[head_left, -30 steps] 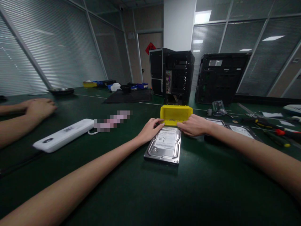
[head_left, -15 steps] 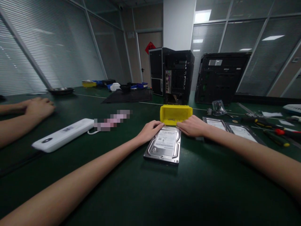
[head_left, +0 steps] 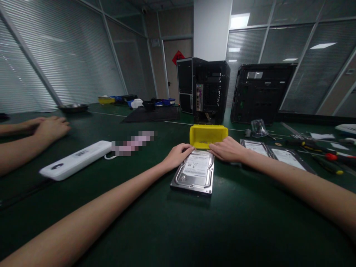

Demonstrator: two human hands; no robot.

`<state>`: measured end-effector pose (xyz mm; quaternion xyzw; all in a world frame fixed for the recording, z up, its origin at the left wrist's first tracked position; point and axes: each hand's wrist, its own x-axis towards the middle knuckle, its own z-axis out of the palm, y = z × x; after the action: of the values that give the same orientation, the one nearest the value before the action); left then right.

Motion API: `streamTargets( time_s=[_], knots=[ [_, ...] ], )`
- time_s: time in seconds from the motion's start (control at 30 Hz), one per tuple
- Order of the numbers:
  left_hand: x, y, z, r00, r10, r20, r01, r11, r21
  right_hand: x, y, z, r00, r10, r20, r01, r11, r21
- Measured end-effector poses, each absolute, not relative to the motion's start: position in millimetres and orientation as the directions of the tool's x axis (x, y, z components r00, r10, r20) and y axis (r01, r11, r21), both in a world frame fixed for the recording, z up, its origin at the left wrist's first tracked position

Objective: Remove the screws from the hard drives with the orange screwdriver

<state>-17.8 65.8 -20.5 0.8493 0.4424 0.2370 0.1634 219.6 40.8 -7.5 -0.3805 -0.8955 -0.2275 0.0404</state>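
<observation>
A silver hard drive [head_left: 196, 172] with a white label lies flat on the dark green table in front of me. My left hand [head_left: 178, 155] is closed round its far left corner, thumb and fingers pressed against the edge. At the far right corner, my right hand [head_left: 226, 149] has its fingers curled in, with the fingertips on the drive's edge; what lies under them is hidden. Just behind the drive stands a yellow plastic bin [head_left: 209, 130], its open side towards me and small metal pieces on its floor. The right hand's knuckles are against or close beside this bin.
More hard drives [head_left: 286, 157] lie to the right, near screwdrivers [head_left: 329, 165] and a clear plastic cup [head_left: 258, 128]. Black computer cases [head_left: 213, 89] stand behind. On the left are a white power strip [head_left: 78, 159] and another person's hands [head_left: 51, 128].
The view has shifted very slightly. My hands and the hard drive stay in place; the other person's hands have moved a little to the right.
</observation>
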Motion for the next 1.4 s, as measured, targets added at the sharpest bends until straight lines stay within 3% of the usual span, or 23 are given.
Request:
streamTargets(
  time_s=[0.5,0.7,0.87,1.4],
  knots=[
    [-19.2,68.5,-23.3,0.497,0.826,0.266,0.648,-0.558,0.519,227.9,48.7,-3.2,-0.814,0.559,0.154,0.569,0.716,0.406],
    [-18.3,67.9,-23.4,0.496,0.826,0.268,0.648,-0.558,0.519,222.8,42.5,-4.2,-0.735,0.637,0.234,0.673,0.641,0.368],
    [-18.6,66.8,-22.8,0.505,0.818,0.275,0.627,-0.567,0.534,220.1,42.3,-8.0,-0.713,0.673,0.198,0.692,0.628,0.356],
    [-20.9,65.6,-21.6,0.446,0.848,0.287,0.589,-0.519,0.619,230.0,49.5,-3.3,-0.845,0.518,0.133,0.518,0.732,0.442]
  ],
)
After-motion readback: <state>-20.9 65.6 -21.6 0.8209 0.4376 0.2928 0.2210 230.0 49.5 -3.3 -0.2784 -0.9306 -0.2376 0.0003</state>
